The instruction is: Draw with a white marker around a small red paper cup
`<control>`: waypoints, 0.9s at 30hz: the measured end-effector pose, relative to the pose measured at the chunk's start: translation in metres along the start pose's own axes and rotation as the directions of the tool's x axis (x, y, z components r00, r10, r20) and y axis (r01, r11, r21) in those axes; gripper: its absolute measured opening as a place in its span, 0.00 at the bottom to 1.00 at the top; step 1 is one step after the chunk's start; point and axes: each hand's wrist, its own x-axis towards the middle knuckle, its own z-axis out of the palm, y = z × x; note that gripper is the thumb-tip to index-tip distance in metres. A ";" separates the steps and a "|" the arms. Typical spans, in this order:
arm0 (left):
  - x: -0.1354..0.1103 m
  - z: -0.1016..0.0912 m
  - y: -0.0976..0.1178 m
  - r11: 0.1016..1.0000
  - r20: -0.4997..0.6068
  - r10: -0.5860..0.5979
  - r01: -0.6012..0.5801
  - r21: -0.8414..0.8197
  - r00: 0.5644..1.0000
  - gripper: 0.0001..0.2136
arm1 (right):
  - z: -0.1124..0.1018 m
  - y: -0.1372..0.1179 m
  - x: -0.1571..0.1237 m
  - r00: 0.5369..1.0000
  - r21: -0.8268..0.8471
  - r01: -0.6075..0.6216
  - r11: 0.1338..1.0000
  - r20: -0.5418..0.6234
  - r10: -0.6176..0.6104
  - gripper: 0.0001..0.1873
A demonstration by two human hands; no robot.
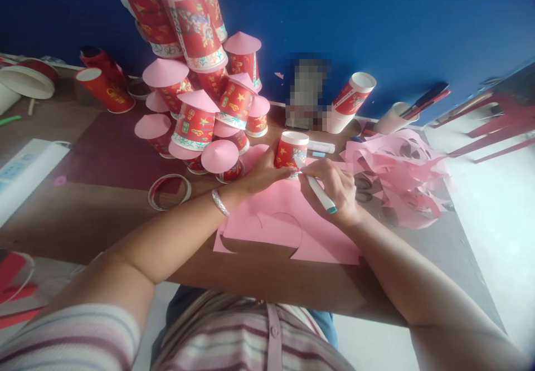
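A red paper cup (288,149) with a white rim, gold star and printed figures is held over the pink paper (271,209). My left hand (267,171) is closed around its left side and lower part. My right hand (332,188) grips a white marker (320,193) with a green end, its tip side close to the cup's lower band; whether it touches I cannot tell. Beside the cup stands a tower of red cups (194,128) with pink paper cones on top. A curved cut runs along the pink sheet's near edge.
Pink paper scraps (401,165) lie at the right, with scissors (363,188) partly under them. A roll of tape (169,191) sits left of my forearm. Behind are stacked cups (351,101), a pen cup (395,117) and a blue wall (376,20).
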 end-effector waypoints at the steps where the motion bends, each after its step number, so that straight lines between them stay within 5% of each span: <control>1: 0.000 0.000 0.000 1.000 0.004 0.002 -0.002 0.008 1.000 0.28 | 0.000 0.000 0.000 1.000 -0.011 -0.003 1.000 0.006 0.003 0.11; 27: 0.002 -0.003 -0.008 0.995 -0.056 -0.047 0.042 -0.090 0.997 0.29 | 0.001 0.001 -0.001 0.999 -0.005 -0.036 0.999 0.013 0.036 0.12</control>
